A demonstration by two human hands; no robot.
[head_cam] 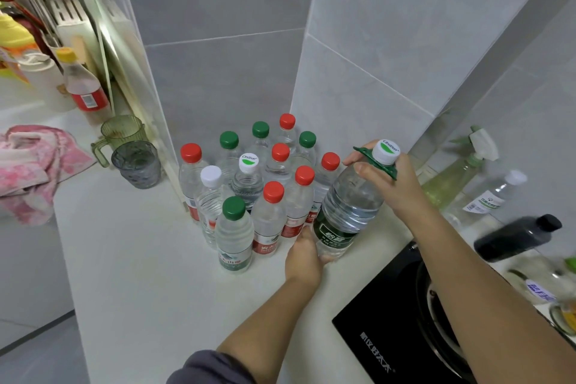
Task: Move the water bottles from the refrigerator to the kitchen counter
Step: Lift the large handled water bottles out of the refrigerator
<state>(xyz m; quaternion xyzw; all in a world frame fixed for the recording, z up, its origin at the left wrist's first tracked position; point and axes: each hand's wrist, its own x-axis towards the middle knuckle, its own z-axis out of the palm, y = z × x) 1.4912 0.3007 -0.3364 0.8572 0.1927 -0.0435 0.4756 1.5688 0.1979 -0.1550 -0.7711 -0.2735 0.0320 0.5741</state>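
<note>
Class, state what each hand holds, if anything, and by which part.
Both hold the large water bottle: right hand grips the green carry handle at its neck, left hand grips its base.

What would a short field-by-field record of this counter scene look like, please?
big bottle: tilted, white cap, green label, in both hands
right hand: grips the green handle at its neck
left hand: holds its base
small bottles: twelve upright in the counter corner; six red caps, four green, two white
cups: two, left of the bottles
stove: right of the big bottle, nearer the camera
</note>
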